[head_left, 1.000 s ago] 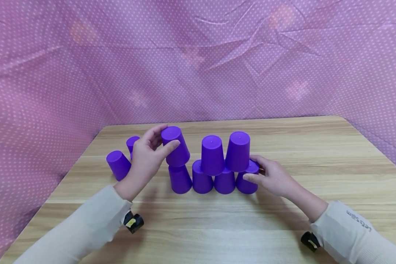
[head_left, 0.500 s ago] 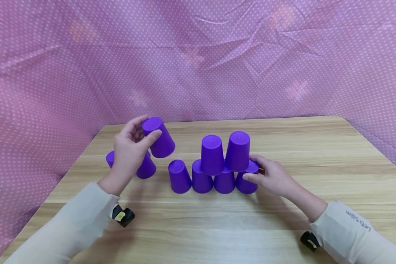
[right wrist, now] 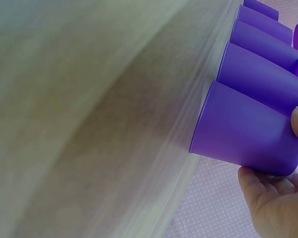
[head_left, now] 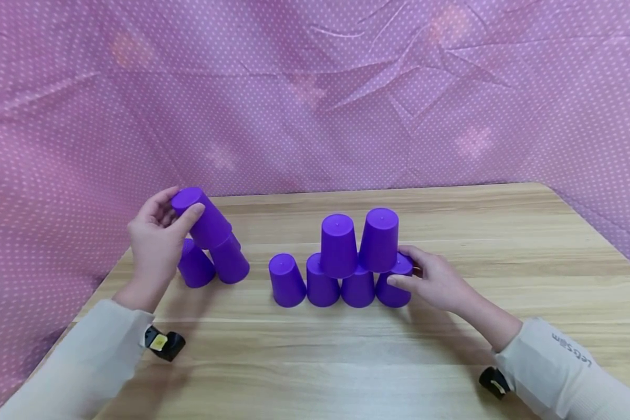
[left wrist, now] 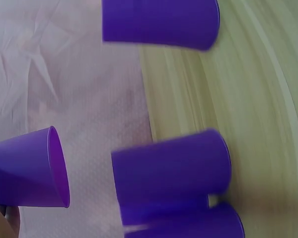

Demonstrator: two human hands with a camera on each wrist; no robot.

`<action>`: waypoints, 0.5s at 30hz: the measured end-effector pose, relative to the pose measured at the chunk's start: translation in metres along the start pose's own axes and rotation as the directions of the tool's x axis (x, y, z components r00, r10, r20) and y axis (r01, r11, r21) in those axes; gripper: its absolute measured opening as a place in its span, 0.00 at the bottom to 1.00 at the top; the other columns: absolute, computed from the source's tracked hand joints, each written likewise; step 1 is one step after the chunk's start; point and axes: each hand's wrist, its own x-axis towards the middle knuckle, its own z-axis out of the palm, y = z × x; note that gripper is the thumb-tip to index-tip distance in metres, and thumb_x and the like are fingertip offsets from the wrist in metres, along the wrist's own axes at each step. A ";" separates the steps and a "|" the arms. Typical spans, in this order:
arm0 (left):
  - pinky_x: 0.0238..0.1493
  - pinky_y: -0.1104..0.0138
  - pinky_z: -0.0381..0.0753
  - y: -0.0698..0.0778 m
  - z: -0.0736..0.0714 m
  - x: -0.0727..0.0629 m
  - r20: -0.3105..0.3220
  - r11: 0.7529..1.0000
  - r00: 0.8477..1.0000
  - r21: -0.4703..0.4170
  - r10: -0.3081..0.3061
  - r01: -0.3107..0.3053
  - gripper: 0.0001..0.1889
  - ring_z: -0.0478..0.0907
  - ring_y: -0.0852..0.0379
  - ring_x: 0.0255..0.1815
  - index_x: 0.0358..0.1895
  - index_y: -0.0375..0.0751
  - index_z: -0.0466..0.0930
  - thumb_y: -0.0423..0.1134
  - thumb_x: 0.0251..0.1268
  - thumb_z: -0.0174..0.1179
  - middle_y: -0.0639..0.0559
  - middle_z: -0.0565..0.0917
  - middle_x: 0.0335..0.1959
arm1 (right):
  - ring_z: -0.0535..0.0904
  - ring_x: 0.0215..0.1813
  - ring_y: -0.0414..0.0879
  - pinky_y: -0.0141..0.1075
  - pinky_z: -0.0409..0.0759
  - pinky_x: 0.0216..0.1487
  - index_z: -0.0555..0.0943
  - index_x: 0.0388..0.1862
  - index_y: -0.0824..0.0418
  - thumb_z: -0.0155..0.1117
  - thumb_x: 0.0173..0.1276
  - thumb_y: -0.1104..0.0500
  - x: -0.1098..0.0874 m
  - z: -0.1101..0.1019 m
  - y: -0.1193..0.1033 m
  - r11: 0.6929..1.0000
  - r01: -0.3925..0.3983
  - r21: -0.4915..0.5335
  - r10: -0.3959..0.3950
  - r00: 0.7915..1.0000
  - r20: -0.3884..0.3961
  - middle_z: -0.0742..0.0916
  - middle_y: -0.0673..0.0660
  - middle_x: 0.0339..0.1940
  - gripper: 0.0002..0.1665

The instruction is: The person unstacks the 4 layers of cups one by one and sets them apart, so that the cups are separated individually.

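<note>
My left hand [head_left: 157, 239] grips an upside-down purple plastic cup [head_left: 202, 219] near its closed end, thumb on the near side. In the left wrist view the open mouth of this held cup [left wrist: 25, 168] hangs apart from the other cups. Below it stand inverted purple cups, one at left [head_left: 195, 265] and one at right [head_left: 231, 261], which the held cup overlaps in the head view. My right hand [head_left: 436, 283] holds the rightmost cup [head_left: 394, 291] of a row, thumb in front and fingers behind.
The row has several inverted cups, with a separate-looking leftmost cup [head_left: 287, 283]. Two more cups, one at left [head_left: 338, 245] and one at right [head_left: 379, 242], stand upside down on its right part. A wooden table [head_left: 336, 361] lies beneath, with pink dotted cloth [head_left: 315, 116] behind.
My left hand has carried its cup left, from over the row's leftmost cup to above the left group. The right hand has kept its place on the end cup.
</note>
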 end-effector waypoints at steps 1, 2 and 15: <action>0.42 0.82 0.77 -0.001 -0.003 0.002 -0.012 1.000 1.000 -0.014 -0.006 0.006 0.25 0.78 0.64 0.39 0.53 0.35 0.76 0.30 0.47 0.70 0.59 0.81 0.37 | 0.80 0.51 0.56 0.45 0.80 0.52 0.70 0.61 0.66 0.66 0.60 0.55 0.000 0.000 0.000 1.000 0.001 0.003 -0.001 1.000 -0.001 0.83 0.64 0.49 0.32; 0.42 0.82 0.77 -0.003 -0.006 0.003 -0.025 1.000 1.000 -0.028 -0.012 0.012 0.25 0.78 0.64 0.39 0.53 0.35 0.76 0.30 0.47 0.70 0.58 0.81 0.37 | 0.80 0.51 0.56 0.45 0.80 0.52 0.70 0.61 0.66 0.66 0.60 0.55 0.000 0.000 0.001 1.000 0.003 0.002 -0.003 1.000 -0.002 0.82 0.64 0.49 0.32; 0.44 0.82 0.77 -0.018 -0.045 0.015 -0.158 0.991 0.981 -0.094 -0.108 0.094 0.26 0.78 0.61 0.43 0.53 0.37 0.76 0.30 0.45 0.71 0.55 0.80 0.39 | 0.80 0.51 0.57 0.46 0.80 0.52 0.69 0.61 0.66 0.66 0.60 0.54 -0.001 0.000 0.000 1.000 0.000 0.007 0.000 1.000 -0.003 0.82 0.64 0.50 0.33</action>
